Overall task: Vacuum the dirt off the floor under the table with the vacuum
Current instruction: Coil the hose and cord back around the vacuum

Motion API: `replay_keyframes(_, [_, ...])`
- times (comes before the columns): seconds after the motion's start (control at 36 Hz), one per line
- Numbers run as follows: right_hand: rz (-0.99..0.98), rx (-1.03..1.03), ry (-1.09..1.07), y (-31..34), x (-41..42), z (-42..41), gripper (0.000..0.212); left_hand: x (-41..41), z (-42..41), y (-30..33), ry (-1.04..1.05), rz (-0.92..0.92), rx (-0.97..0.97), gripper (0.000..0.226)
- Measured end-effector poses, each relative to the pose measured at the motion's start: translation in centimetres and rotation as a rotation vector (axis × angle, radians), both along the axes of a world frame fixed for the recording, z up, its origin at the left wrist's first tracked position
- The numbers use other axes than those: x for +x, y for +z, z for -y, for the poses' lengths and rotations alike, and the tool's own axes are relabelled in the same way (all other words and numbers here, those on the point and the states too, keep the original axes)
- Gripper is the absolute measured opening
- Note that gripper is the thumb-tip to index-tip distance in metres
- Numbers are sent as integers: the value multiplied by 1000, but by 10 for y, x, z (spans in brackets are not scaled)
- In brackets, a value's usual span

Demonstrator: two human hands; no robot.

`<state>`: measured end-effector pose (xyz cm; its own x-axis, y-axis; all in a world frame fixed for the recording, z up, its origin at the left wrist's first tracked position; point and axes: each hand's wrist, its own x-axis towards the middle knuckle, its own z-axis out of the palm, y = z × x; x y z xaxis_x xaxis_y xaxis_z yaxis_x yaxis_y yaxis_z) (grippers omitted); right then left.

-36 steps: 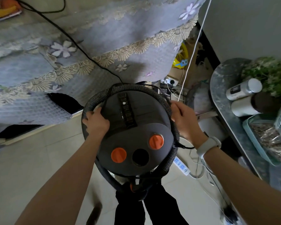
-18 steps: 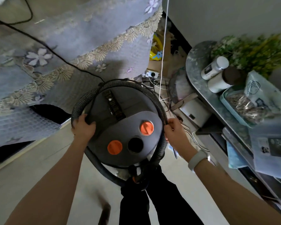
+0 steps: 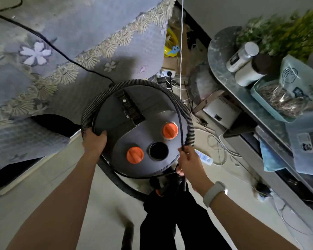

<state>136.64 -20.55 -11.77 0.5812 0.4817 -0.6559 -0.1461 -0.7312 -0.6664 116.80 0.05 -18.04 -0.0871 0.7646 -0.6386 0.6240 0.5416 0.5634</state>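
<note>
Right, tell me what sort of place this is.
Most likely a lived-in room at home. A lace-trimmed floral tablecloth drapes a table, a side counter holds jars and a tray of snacks, and a power strip and loose cables lie on the tiled floor beside the vacuum.

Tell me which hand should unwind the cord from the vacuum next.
Right. The right hand already pinches the black cord where it crosses the vacuum lid. The left hand grips the hose at the rim, so it is probably better used to steady the vacuum.
</note>
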Motion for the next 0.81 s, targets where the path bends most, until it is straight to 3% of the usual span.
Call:
replay_keyframes(0.14, [143,-71,-62,-20,12,-14,15,9,-12,-2,-58,-9,67,76])
replay_keyframes(0.22, [100,-97,-250,-35,27,-23,9,8,-14,-11,-83,-51,62,89])
replay_keyframes(0.25, [67,-101,-318,-37,32,-25,3,10,-11,-7,-97,-66,49,86])
replay_keyframes(0.33, [10,-105,-483,-46,45,-28,15,15,-12,-5,-134,-143,30,70])
replay_keyframes(0.39, [-36,-101,-528,-50,52,-28,7,14,-18,-10,-119,-126,50,66])
replay_keyframes(0.56, [-164,-58,-509,-48,53,-22,13,11,-13,-4,-122,-10,109,69])
replay_keyframes(0.81, [-185,-68,-205,-48,40,6,25,15,46,15,-260,-58,315,56])
